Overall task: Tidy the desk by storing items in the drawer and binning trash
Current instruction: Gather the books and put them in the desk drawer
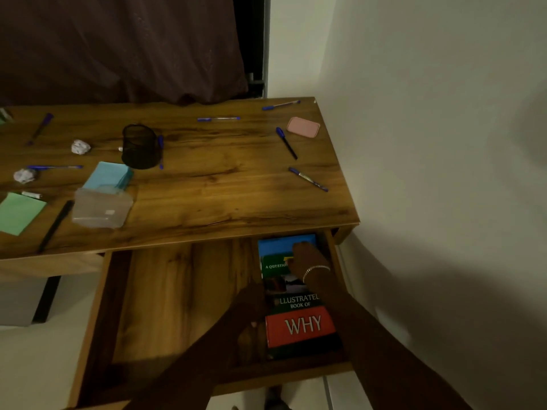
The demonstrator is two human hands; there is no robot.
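Note:
The wooden drawer (pixel 177 291) under the desk is pulled open. At its right end lie two books: one with a red "WHY" cover (pixel 302 327) near the front and a blue and green one (pixel 275 255) partly under the desk edge. My right hand (pixel 306 255), with a bracelet on the wrist, rests flat on the blue and green book. My left hand (pixel 251 309) touches the left edge of the books, its fingers curled against the "WHY" book. On the desk (pixel 222 187) lie several blue pens (pixel 286 142) and two crumpled paper balls (pixel 80 147).
On the desk also stand a black mesh pen cup (pixel 139 146), a clear plastic box (pixel 102 207), blue notes (pixel 108 176), green notes (pixel 17 213), a pink pad (pixel 303 127) and a black pencil (pixel 56 224). A wall runs along the right. A grey box (pixel 17 300) sits below left.

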